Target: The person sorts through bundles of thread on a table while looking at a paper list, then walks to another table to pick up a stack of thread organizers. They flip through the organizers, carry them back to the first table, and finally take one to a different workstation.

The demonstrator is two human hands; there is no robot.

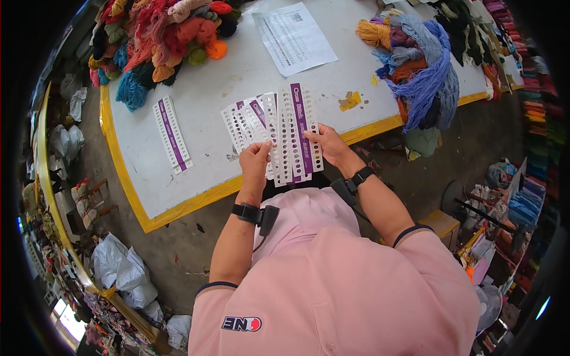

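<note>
Scene: a person in a pink shirt stands at the near edge of a white table with a yellow rim (127, 178), seen from above their head.
Left hand (255, 159): fingers closed in a pinch on the near left corner of a fan of punched cards.
Right hand (330, 145): thumb on top and fingers curled under the right side of the same fan, gripping it firmly.
Punched cards (279, 133): several long white strips with rows of round holes and a purple stripe down each, spread like a hand of playing cards, held just above the table's near edge, between both hands.
Spare cards (171, 133): a small stack of the same strips lies flat on the table, to the left and apart from the hands.
Handling advice: in my judgement the fan stays tidy if the right hand keeps the pivot end pinched while the left slides one strip at a time; a loose grip would let the thin strips slip.
Yarn, far left (160, 35): a loose heap of red, orange, teal and mustard skeins, in no container.
Yarn, far right (418, 65): a heap of blue, grey and orange skeins, spilling over the table's edge.
Paper (294, 37): a printed sheet lies far from the hands, between the heaps.
Containers: white bags (122, 264) sit on the floor at left; I cannot tell their contents.
</note>
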